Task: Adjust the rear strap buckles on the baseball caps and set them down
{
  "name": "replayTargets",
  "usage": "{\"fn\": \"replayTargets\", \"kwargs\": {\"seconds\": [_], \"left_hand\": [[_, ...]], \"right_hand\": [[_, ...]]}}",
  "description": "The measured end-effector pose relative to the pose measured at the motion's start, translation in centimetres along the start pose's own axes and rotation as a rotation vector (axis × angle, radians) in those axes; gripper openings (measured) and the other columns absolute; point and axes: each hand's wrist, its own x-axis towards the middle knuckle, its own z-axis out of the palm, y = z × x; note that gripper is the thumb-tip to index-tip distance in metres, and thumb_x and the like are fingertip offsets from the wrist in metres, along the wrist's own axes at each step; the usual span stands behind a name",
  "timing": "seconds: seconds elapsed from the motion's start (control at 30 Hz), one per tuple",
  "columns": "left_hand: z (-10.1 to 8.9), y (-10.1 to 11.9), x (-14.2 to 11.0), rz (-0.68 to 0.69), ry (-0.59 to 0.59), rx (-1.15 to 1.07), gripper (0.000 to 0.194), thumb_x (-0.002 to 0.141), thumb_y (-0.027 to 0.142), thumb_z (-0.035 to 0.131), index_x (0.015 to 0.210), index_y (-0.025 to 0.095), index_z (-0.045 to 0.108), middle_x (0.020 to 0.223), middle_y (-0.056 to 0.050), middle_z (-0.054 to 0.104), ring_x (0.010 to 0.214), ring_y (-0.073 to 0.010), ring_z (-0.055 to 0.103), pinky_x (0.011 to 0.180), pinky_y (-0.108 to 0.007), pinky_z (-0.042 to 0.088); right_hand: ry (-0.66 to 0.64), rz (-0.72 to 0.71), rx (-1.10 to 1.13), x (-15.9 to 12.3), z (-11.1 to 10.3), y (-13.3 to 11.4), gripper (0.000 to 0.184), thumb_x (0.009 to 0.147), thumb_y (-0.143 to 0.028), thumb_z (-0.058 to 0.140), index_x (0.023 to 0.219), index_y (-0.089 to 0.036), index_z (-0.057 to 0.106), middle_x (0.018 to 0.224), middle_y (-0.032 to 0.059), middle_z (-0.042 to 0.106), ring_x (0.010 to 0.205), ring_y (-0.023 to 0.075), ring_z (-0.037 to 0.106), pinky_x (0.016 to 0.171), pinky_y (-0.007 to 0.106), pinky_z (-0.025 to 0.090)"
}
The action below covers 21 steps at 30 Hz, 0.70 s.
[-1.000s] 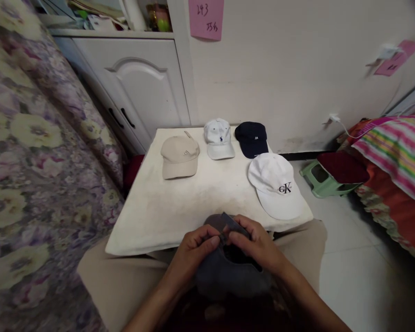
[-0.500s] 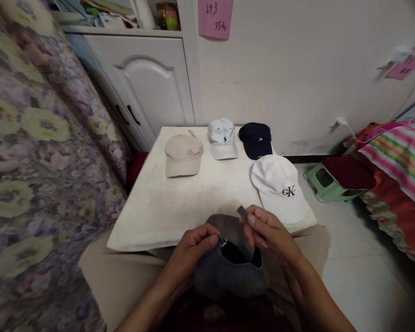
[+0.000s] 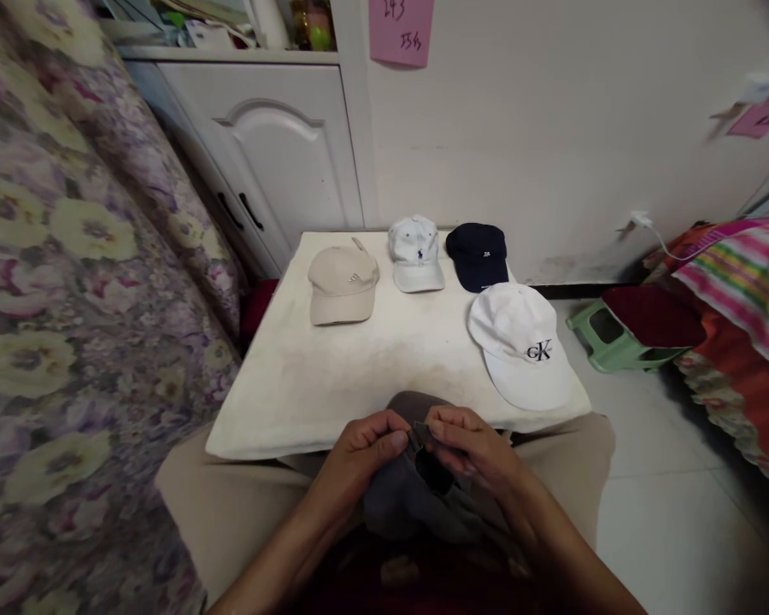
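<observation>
A dark grey baseball cap (image 3: 394, 500) lies in my lap at the table's near edge, its back opening turned up towards me. My left hand (image 3: 368, 448) pinches the small metal buckle (image 3: 415, 439) at the left side of that opening. Between the thumb and fingers of my right hand (image 3: 471, 440) is the cap's loose strap (image 3: 423, 430), its end right at the buckle. Whether the strap runs through the buckle is too small to tell. Both hands are closed.
On the cream-covered table (image 3: 282, 384) stand a beige cap (image 3: 343, 282), a pale blue cap (image 3: 415, 252), a navy cap (image 3: 478, 256) and a white cap (image 3: 516, 342). A floral curtain (image 3: 70, 299) hangs at left; a green stool (image 3: 599, 337) is at right.
My right hand first drew the strap up and away to the right of the buckle, then brought it back down to the buckle. My left hand has stayed at the buckle.
</observation>
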Motion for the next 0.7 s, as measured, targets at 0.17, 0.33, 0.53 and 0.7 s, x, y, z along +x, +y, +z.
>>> {"fn": "replayTargets", "kwargs": {"seconds": [0.17,0.33,0.53,0.7], "left_hand": [[-0.1,-0.2,0.0,-0.006,0.008,0.007,0.022,0.081,0.035,0.076,0.078,0.015,0.070,0.069,-0.003,0.070,0.059,-0.0119,0.058,0.057,-0.021,0.042],[-0.1,-0.4,0.1,-0.018,0.008,0.013,0.023,0.082,0.036,0.075,0.079,0.014,0.070,0.069,-0.003,0.070,0.059,-0.0120,0.058,0.057,-0.021,0.042],[0.0,-0.2,0.1,-0.019,0.014,0.023,0.022,0.082,0.036,0.075,0.078,0.015,0.068,0.066,-0.001,0.068,0.056,-0.0102,0.055,0.055,-0.019,0.040],[-0.1,-0.3,0.2,-0.025,0.014,0.033,0.022,0.081,0.036,0.076,0.078,0.016,0.066,0.068,-0.001,0.067,0.058,-0.0120,0.058,0.057,-0.021,0.041]], "right_hand": [[-0.044,0.021,0.125,0.1,-0.2,0.7,0.031,0.089,-0.043,0.067,0.074,-0.017,0.057,0.042,-0.0104,0.042,0.033,0.0035,0.017,0.033,0.019,0.011],[-0.069,0.058,0.210,0.2,-0.2,1.0,0.030,0.088,-0.042,0.069,0.075,-0.017,0.057,0.042,-0.0117,0.039,0.033,0.0032,0.013,0.033,0.019,0.013],[-0.126,0.109,0.266,0.4,-0.2,1.1,0.030,0.087,-0.040,0.071,0.073,-0.017,0.057,0.041,-0.0124,0.038,0.032,0.0023,0.014,0.033,0.018,0.013],[-0.171,0.119,0.231,0.6,-1.0,1.5,0.029,0.087,-0.041,0.070,0.076,-0.016,0.059,0.043,-0.0116,0.039,0.034,0.0029,0.015,0.034,0.018,0.013]]}}
